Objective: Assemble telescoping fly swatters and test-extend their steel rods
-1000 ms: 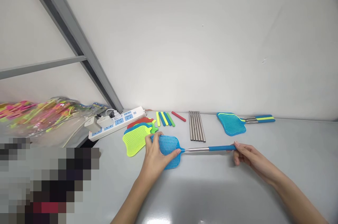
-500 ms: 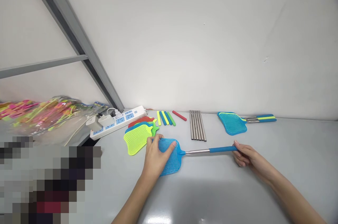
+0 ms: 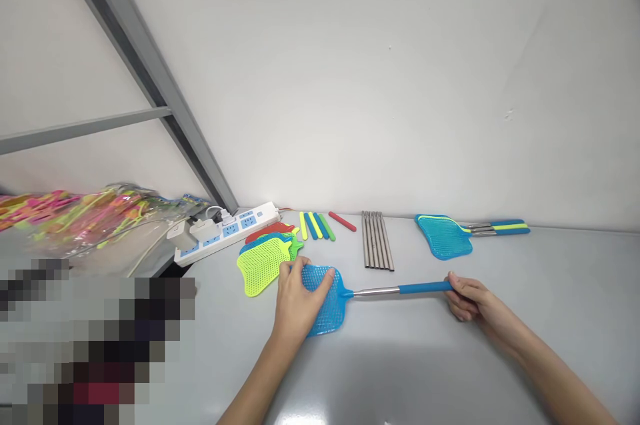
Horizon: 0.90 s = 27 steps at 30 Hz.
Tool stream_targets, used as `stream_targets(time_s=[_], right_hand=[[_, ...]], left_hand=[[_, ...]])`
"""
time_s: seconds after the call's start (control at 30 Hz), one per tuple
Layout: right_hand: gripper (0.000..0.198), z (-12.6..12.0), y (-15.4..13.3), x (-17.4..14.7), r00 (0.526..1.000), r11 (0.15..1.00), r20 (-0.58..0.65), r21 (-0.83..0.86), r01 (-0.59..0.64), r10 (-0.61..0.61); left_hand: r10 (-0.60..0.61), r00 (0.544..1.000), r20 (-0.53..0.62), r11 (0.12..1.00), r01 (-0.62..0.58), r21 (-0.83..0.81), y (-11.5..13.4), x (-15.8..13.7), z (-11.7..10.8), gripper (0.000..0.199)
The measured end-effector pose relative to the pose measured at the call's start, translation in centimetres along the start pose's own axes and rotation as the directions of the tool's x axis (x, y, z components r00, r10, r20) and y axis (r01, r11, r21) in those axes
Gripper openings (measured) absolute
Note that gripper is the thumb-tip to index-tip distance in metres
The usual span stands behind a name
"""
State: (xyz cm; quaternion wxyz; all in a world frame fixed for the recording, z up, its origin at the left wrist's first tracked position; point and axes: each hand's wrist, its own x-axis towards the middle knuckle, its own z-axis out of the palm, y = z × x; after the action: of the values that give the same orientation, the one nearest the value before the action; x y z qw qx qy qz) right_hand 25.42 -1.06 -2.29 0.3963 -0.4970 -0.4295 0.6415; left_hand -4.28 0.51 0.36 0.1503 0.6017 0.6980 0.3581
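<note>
Left hand (image 3: pixel 297 301) clamps the blue swatter head (image 3: pixel 334 310); right hand (image 3: pixel 469 298) apparently pinches its handle (image 3: pixel 425 287). Metal tubes (image 3: pixel 377 241) lie beyond.

Assembly workshop, seemingly: sorted metal tubes (image 3: pixel 377 241), loose grips (image 3: pixel 315 225), stacked mesh heads (image 3: pixel 265 266).

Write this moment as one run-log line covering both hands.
left hand: holding blue swatter head | right hand: holding end of blue grip | metal tubes: on table
</note>
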Motion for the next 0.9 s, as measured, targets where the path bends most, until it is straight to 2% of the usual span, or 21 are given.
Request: stream_targets(time_s=[0.2, 0.9], right_hand=[[0.043, 0.07, -0.21, -0.19, 1.000, 1.000, -0.002, -0.020, 0.008, -0.008], [0.042, 0.10, -0.31, -0.16, 1.000, 0.999, -0.011, -0.046, -0.007, 0.006]], left_hand=[[0.012, 1.000, 0.002, 1.000, -0.012, -0.006, -0.02, -0.15, 0.05, 0.044], [0.009, 1.000, -0.011, 1.000, -0.009, -0.015, -0.13, -0.18, 0.29, 0.032]])
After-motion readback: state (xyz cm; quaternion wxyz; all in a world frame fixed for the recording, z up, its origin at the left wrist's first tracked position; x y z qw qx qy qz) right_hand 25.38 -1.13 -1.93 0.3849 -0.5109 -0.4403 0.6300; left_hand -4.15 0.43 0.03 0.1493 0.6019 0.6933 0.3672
